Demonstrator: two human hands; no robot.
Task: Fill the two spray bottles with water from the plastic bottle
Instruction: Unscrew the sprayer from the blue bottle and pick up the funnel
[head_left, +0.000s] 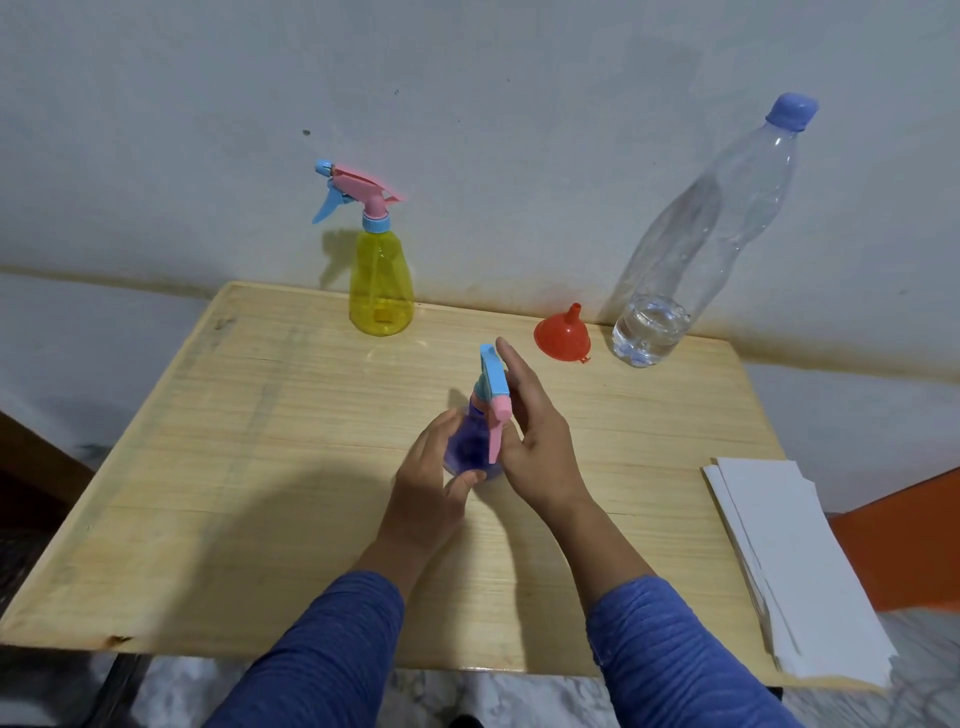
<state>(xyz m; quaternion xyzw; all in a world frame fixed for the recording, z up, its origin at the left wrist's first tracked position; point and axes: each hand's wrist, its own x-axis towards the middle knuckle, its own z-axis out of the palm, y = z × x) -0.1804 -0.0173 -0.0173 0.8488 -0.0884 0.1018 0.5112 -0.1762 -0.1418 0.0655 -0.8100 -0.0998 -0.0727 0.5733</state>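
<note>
Wooden table (260, 467): left hand (426, 483) grip grasps translucent purple spray bottle (470, 447); right hand (535, 441) released.

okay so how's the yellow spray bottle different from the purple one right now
The translucent yellow spray bottle stands free at the table's back edge; the translucent purple spray bottle sits mid-table, gripped by the left hand, the right hand open beside its head. Yellow's trigger head is pink, purple's blue. Both are capped.
</note>
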